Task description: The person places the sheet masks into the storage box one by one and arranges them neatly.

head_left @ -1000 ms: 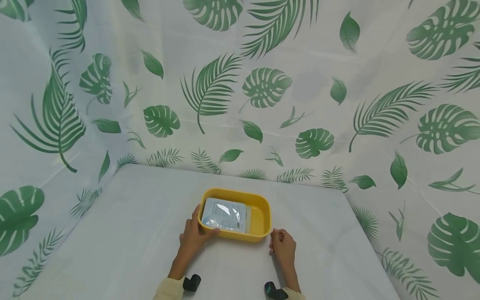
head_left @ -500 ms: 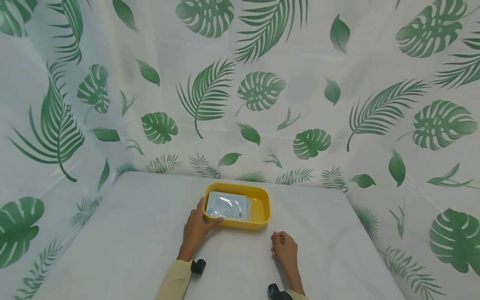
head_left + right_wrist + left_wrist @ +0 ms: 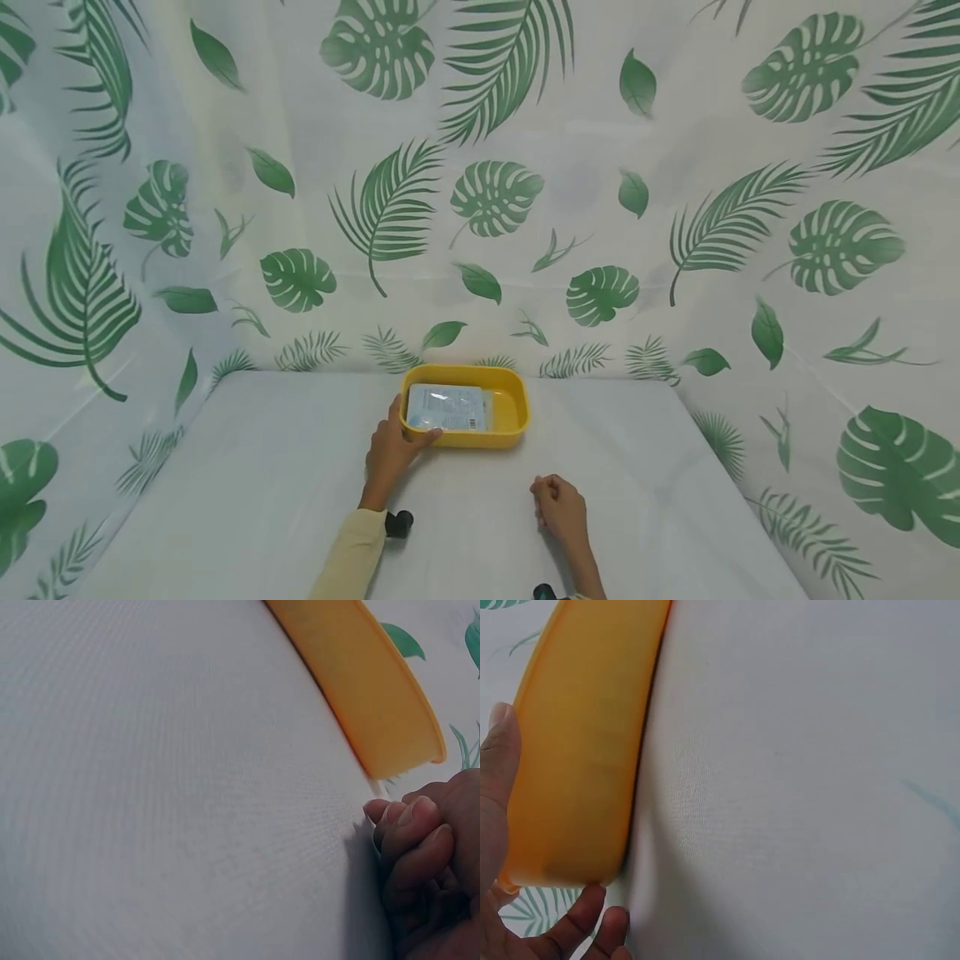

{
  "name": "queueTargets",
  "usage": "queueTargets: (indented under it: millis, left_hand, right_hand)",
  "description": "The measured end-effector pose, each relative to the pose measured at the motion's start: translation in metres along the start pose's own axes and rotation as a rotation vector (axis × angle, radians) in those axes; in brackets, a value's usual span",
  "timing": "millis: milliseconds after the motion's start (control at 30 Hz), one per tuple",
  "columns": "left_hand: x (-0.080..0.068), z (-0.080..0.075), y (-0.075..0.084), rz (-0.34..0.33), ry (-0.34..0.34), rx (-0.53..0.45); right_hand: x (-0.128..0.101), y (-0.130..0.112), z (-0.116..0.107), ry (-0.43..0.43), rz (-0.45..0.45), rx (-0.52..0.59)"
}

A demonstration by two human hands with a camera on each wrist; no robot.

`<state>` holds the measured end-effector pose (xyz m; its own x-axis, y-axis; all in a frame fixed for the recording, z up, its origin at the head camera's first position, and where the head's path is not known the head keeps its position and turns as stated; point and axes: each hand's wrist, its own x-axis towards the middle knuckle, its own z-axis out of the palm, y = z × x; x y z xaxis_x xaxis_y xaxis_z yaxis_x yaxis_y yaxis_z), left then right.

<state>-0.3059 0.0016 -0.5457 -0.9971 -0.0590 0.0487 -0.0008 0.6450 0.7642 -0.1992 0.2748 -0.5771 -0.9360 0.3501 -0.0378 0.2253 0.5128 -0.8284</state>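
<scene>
A yellow plastic tray [image 3: 465, 439] with raised sides stands near the far edge of the table. In its left part lies a flat, shiny, pale blue packet [image 3: 446, 407] with fine print and a barcode; the lettering is too small to read. My left hand [image 3: 392, 450] grips the tray's left end, thumb against the near wall and fingers round the end. In the left wrist view, fingertips [image 3: 594, 894] touch the lower part of the tray's end. My right hand [image 3: 561, 507] rests on the table nearer to me, apart from the tray, its fingers curled in and holding nothing.
A white cloth covers the table [image 3: 262, 483]. Behind and on both sides hang white sheets [image 3: 540, 325] printed with green leaves, meeting the table's edges. Black wrist cameras [image 3: 399, 524] sit at both cuffs.
My left hand has pushed the tray away from me, towards the back edge, with the packet still inside. The right hand stays near its place, now farther from the tray. The head view has shifted.
</scene>
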Motion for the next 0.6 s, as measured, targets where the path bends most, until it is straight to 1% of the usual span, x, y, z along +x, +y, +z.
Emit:
queueTargets:
  millis: [100, 267, 400, 500, 600]
  left_hand:
    - [0.005, 0.000, -0.003, -0.002, -0.003, 0.002]
    - [0.015, -0.003, -0.008, -0.009, -0.030, 0.041]
    - [0.017, -0.003, -0.008, -0.017, -0.052, 0.061]
    - [0.014, -0.001, -0.005, -0.013, -0.049, 0.081]
    - [0.000, 0.003, -0.003, 0.026, -0.051, 0.128]
  right_hand:
    - [-0.001, -0.001, 0.004, -0.006, -0.011, 0.006]
    - [0.001, -0.002, 0.013, -0.011, -0.013, 0.024]
    - [0.002, -0.003, 0.012, -0.019, -0.023, 0.015]
    - [0.003, -0.005, 0.009, -0.025, -0.039, 0.008]
    - [0.002, -0.006, 0.008, -0.048, -0.026, 0.049]
